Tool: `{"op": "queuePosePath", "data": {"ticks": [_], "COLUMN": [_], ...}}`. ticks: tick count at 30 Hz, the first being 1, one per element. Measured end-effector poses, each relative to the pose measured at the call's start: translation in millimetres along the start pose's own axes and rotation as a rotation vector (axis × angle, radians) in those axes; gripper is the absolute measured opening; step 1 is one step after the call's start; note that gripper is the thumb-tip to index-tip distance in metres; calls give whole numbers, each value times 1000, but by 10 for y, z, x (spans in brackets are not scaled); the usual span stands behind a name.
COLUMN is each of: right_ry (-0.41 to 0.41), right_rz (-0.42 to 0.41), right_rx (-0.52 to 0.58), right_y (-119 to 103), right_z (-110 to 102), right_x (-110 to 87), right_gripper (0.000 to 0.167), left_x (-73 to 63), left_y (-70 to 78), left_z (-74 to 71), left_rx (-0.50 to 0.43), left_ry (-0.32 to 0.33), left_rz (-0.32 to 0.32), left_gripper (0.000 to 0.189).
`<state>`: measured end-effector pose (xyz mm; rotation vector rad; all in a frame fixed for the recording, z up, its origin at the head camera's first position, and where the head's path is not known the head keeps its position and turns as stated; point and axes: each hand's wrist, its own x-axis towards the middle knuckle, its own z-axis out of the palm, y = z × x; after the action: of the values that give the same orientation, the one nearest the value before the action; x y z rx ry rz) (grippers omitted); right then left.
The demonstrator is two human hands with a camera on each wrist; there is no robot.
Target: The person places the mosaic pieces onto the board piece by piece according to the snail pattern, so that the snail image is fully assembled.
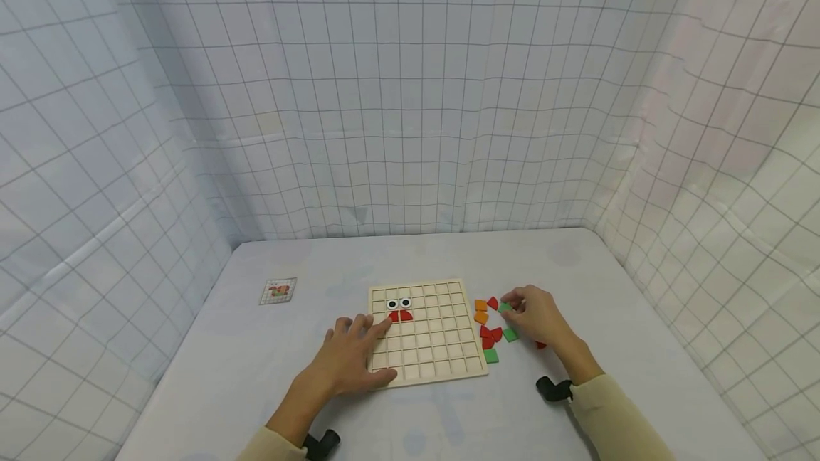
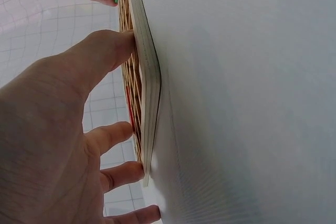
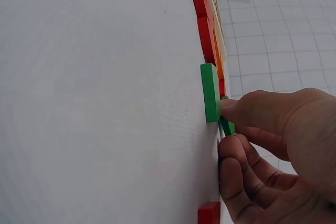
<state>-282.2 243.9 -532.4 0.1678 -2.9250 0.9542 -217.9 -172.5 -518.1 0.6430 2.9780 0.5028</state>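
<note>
Our left hand (image 1: 351,356), fingers spread, rests on left side of grid board (image 1: 438,340); our right hand (image 1: 534,313) pinches green tile (image 1: 505,306) right of board. Best we grip tile edges, board steady.

Left hand (image 1: 351,356) palm down, fingers spread; right hand (image 1: 535,314) pinching, fingers curled; left forearm (image 1: 297,403), right forearm (image 1: 579,361) angled inward
</note>
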Motion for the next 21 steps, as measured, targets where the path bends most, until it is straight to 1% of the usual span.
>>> {"op": "queuePosePath", "data": {"ticks": [9, 21], "right_ry": [14, 62], "right_rz": [2, -66], "right_rx": [0, 36], "right_y": [13, -29], "right_z": [-3, -22], "right_x": [9, 5], "right_gripper": [25, 23], "left_x": [14, 20], "left_y": [0, 0], "left_z": [18, 25], "left_rx": [20, 31], "left_ry": [-8, -13], "left_rz": [-7, -11], "left_gripper": [100, 100]}}
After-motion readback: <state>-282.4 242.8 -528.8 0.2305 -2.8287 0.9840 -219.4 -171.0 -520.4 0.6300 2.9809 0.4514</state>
